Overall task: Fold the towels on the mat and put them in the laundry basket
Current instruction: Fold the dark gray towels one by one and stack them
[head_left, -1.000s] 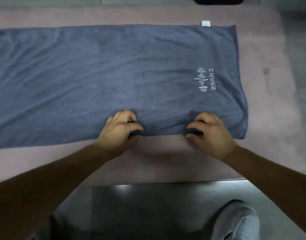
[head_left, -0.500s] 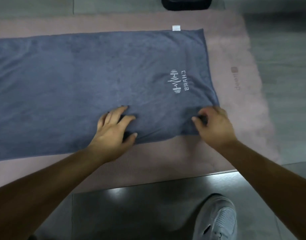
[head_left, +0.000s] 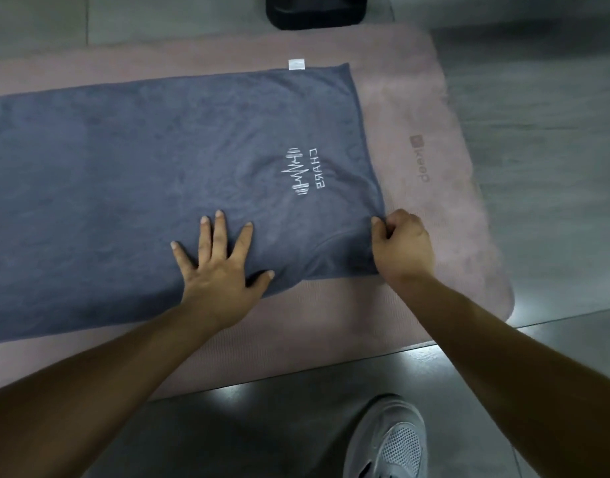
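Since a second ago, my left hand (head_left: 221, 267) has let go of the near hem and now lies flat, fingers spread, on the grey-blue towel (head_left: 141, 167), while my right hand (head_left: 402, 246) has slid along to the near right corner and pinches it with curled fingers. The towel lies spread out on the pink yoga mat (head_left: 434, 208), its white label (head_left: 296, 64) at the far edge. My grey sneaker (head_left: 389, 439) stands on the dark floor (head_left: 262, 426) beside the mat.

Soft, matt cloth in the towel (head_left: 124, 167). Matt, finely ribbed mat (head_left: 331, 332). Smooth, glossy floor (head_left: 262, 426), mesh shoe (head_left: 393, 443).
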Available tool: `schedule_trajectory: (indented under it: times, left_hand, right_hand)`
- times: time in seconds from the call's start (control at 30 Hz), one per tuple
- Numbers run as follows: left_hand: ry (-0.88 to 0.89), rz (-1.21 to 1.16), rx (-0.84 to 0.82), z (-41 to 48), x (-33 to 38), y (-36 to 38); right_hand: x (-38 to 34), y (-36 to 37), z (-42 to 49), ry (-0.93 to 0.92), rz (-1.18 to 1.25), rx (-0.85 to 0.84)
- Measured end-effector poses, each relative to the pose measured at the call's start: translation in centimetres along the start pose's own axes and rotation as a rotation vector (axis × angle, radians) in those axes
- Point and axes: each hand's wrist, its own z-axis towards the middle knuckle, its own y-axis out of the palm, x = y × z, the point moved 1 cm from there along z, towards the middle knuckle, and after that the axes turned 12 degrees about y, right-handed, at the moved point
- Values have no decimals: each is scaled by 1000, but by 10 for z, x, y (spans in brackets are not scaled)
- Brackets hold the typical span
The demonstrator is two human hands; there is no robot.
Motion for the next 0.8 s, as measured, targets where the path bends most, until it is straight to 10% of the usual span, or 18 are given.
schedule_trajectory:
  times: [0.37,0.5,0.6,0.8]
  left_hand:
    - [-74,-49,82,44,7,-22]
    - [-137,-33,106,74,-3,-35]
    - [-241,-40,101,96,-20,-46]
    - [-268,-46,78,113,-37,-46]
  right_hand:
    - [9,-16,16,-89,-409,19]
    - [-20,-14,46,-490,-170,104]
    - [-75,8,82,-647,-239,-143]
    - [-163,34,165,-382,-120,-9]
